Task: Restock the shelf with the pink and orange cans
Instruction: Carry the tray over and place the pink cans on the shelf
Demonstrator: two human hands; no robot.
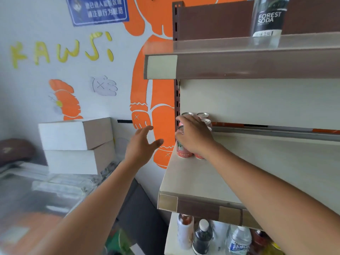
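Note:
Several pink and orange cans (184, 150) stand grouped at the back left corner of the cream middle shelf (248, 172). My right hand (195, 135) reaches in and closes from above over the front cans, hiding most of them. Silver can tops (202, 115) show behind my fingers. My left hand (141, 144) hovers just left of the shelf's edge, fingers spread, holding nothing.
An upper brown shelf (257, 65) carries a Forest Soda bottle (266, 19). Bottles (202, 236) fill the shelf below. Two stacked white boxes (77, 146) sit at the left against the painted wall.

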